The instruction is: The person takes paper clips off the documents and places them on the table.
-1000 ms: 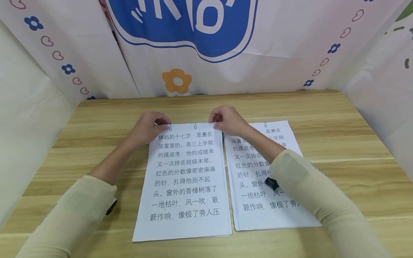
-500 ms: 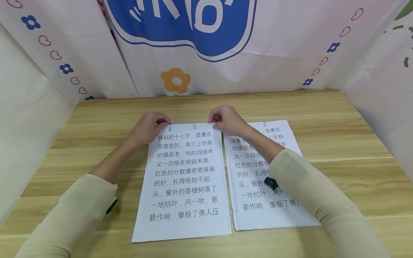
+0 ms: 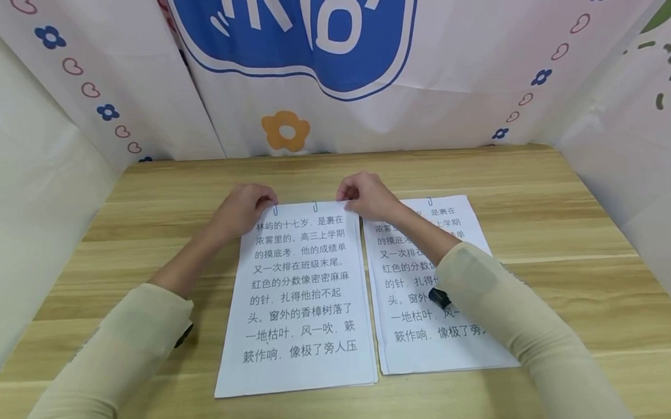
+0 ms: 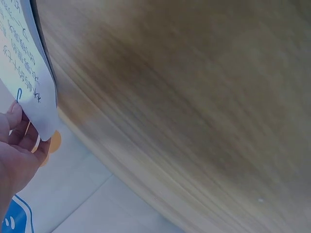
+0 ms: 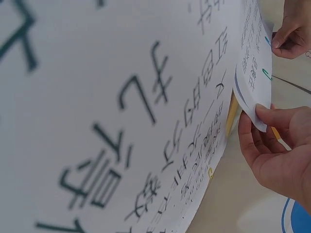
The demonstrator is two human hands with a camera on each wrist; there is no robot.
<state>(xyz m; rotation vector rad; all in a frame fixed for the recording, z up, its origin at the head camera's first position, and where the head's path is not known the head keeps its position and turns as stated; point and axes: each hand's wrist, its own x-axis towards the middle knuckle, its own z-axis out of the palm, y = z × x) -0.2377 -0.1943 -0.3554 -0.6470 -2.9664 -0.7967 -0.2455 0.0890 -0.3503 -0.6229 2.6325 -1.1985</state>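
Note:
In the head view a stack of printed white sheets (image 3: pixel 297 371) lies in front of me, its top edge between my two hands. My left hand (image 3: pixel 242 208) pinches the top left corner, right beside a blue paper clip (image 4: pixel 19 94). The right hand (image 3: pixel 370 196) grips the top right corner between thumb and fingers; in the right wrist view the sheets' corner bends a little there. Between the hands, a green paper clip (image 5: pixel 267 74) sits on the same edge. A second stack of printed sheets (image 3: pixel 446 353) lies to the right, partly hidden under my right forearm.
A yellow paper clip (image 5: pixel 210 173) is on the second stack's top edge. Both stacks rest on a wood-grain table (image 3: pixel 563 226). A printed white sheet backdrop (image 3: pixel 421 120) hangs behind the table's far edge. Dark wrist devices (image 3: pixel 440 298) show at the sleeves.
The left stack has slid very slightly toward me, and its top edge has dropped a little with both hands still on its corners. The right stack stays put.

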